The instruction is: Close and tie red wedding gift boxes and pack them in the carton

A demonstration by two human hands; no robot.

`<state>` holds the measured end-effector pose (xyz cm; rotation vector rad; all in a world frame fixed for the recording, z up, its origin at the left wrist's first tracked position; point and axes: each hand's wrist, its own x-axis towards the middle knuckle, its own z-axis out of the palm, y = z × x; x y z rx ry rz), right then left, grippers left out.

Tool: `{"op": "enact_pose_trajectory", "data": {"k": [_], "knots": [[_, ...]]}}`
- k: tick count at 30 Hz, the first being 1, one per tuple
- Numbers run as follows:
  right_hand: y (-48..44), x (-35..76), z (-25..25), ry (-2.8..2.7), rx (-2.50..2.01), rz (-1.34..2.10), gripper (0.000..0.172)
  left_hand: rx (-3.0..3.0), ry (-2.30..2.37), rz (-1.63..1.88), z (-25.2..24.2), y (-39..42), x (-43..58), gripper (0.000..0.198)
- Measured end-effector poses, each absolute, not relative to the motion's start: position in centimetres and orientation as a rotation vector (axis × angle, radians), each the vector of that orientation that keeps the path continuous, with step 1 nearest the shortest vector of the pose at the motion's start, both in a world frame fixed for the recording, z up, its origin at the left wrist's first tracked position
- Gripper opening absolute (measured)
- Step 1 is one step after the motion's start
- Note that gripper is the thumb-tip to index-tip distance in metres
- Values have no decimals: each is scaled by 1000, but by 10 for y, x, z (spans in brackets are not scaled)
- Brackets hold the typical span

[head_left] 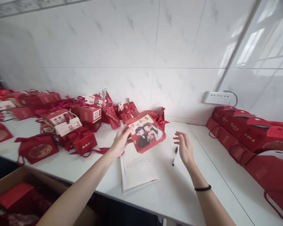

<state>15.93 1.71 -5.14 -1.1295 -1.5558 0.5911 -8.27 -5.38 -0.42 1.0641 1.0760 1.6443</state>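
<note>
My left hand (121,140) grips the left edge of a red gift box (147,133) with a cartoon picture of people and red lettering on its face. The box is tilted and held above the table. Under it lies an open notebook (139,171) with handwritten lines on the page. To the right of the box, my right hand (183,146) is held up with its fingers apart and nothing in them. A black and clear pen (174,156) lies on the table just left of that hand.
Red gift boxes (39,147) with ribbons crowd the table's left and back. A row of red handled boxes (245,131) stands on the right, below a power strip (219,98) by the tiled wall. A cardboard carton (30,175) with red items sits at the lower left.
</note>
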Motion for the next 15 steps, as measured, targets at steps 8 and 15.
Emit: {"op": "enact_pose_trajectory", "data": {"k": [8, 15], "knots": [[16, 155, -64, -1828, -1890, 539, 34, 925, 863, 1465, 39, -153, -115, 23], [42, 179, -95, -2007, -1963, 590, 9, 758, 948, 1658, 13, -214, -141, 24]]}}
